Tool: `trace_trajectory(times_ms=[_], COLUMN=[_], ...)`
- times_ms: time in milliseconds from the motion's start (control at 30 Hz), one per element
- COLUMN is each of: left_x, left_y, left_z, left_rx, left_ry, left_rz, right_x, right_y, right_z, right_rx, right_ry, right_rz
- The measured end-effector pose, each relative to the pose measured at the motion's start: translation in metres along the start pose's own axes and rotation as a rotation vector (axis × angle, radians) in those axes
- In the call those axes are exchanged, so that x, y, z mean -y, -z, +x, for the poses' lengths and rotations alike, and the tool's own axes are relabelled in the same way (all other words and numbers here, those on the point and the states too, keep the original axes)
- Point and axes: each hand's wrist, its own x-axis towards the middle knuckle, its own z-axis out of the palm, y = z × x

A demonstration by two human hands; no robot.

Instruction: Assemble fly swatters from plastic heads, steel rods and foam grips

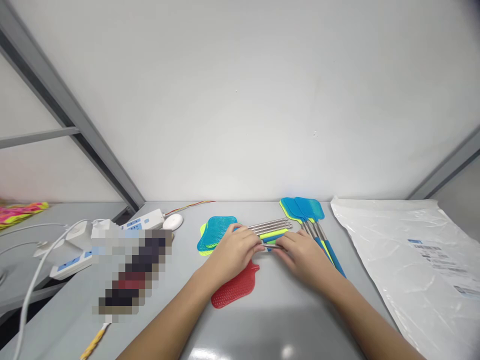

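My left hand and my right hand are close together over the table, fingers pinched on a thin metal rod that shows between them. The rod's ends are hidden by my fingers. Just behind lie several bare metal rods and some yellow and blue handles. Blue and yellow fly swatter heads are stacked left of my left hand. A red fly swatter head lies flat below my left wrist. Beyond my right hand rest several whole fly swatters with blue and yellow heads.
A large white plastic mailing bag with a printed label covers the table's right side. At left are power strips with white cables, a round white device and a blurred-out object. A pale wall stands behind.
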Motion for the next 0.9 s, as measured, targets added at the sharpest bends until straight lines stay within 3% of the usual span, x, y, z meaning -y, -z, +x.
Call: trace_trajectory(times_ms=[367,633,900], left_x=[0.018,0.008,0.014], left_y=[0.022,0.011,0.008], left_z=[-0.004,-0.006,-0.009], left_rx=[0.043,0.206,0.313], left_ry=[0.056,0.075,0.156], left_rz=[-0.02,-0.097,-0.167], right_x=[-0.014,-0.009,-0.005], right_y=[0.004,0.009,0.002], right_z=[-0.002,-0.004,-0.003], right_rx=[0.075,0.187,0.19], right_ry=[0.018,0.055,0.067], right_rz=[-0.036,-0.051,-0.091])
